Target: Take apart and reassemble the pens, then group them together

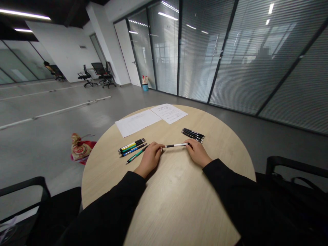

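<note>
The left hand and the right hand are pinching a black-and-white pen by its two ends, near the centre of the frame. A green pen and other pens are lying beside the left hand, and black pens are lying beyond the right hand. At upper centre, a blue bin is holding something white and red. A patterned bag is lying on the grey floor at left. Two paper sheets are resting on the round wooden table, and glass walls with blinds are running along the right.
</note>
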A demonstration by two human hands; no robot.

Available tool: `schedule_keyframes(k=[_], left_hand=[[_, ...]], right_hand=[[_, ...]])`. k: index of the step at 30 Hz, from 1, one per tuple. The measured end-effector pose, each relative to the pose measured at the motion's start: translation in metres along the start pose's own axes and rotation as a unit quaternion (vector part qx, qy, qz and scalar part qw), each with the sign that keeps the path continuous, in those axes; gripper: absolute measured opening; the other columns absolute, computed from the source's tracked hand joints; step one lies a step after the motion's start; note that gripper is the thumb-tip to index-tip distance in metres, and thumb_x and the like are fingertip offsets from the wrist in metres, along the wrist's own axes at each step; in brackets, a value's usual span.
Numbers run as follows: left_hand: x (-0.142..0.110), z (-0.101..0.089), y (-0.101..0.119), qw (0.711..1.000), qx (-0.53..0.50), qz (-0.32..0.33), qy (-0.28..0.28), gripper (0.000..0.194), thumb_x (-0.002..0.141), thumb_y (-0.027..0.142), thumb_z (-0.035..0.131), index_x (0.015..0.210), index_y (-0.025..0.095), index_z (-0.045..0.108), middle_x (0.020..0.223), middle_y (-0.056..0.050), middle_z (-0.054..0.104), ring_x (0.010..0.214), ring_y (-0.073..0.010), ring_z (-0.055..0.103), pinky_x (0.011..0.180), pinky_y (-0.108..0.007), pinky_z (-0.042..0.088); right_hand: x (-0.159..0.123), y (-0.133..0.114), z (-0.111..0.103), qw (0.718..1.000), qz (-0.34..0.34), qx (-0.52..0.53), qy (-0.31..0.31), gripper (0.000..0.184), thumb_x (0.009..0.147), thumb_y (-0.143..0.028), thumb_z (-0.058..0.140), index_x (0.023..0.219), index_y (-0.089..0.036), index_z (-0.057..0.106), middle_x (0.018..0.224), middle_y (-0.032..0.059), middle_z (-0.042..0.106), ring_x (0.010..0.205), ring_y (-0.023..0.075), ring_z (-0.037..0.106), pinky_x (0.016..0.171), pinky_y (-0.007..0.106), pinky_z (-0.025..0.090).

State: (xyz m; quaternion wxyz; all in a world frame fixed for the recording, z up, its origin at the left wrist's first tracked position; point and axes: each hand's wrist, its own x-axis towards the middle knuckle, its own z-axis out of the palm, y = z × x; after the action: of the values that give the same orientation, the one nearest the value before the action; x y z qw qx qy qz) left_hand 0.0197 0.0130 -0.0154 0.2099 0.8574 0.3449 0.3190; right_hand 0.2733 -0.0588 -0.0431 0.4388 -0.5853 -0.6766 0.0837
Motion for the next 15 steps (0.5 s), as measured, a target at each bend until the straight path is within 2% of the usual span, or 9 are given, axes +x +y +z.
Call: schedule_keyframes(k=[9, 15], left_hand=[[-0.0004, -0.0008, 0.0006, 1.000, 0.010, 0.002, -0.014, 0.017, 0.093, 0.025, 0.053, 0.097, 0.019, 0.069, 0.090, -0.006, 0.064, 0.084, -0.0210, 0.059, 0.079, -0.033, 0.047], [0.0009, -0.0058, -0.0002, 0.997, 0.049, -0.028, 0.044, 0.017, 0.094, 0.026, 0.049, 0.090, 0.018, 0.064, 0.086, -0.006, 0.063, 0.081, -0.0211, 0.059, 0.076, -0.034, 0.046]], right_hand=[[0.0010, -0.0001, -0.0024, 1.000, 0.009, -0.008, 0.006, 0.018, 0.093, -0.015, 0.051, 0.099, -0.019, 0.068, 0.097, 0.0073, 0.069, 0.091, 0.0220, 0.062, 0.084, 0.034, 0.047], [0.0006, 0.0007, -0.0027, 0.999, 0.030, -0.030, 0.000, 0.017, 0.093, -0.016, 0.053, 0.099, -0.018, 0.070, 0.097, 0.0075, 0.071, 0.086, 0.0210, 0.063, 0.080, 0.032, 0.046]])
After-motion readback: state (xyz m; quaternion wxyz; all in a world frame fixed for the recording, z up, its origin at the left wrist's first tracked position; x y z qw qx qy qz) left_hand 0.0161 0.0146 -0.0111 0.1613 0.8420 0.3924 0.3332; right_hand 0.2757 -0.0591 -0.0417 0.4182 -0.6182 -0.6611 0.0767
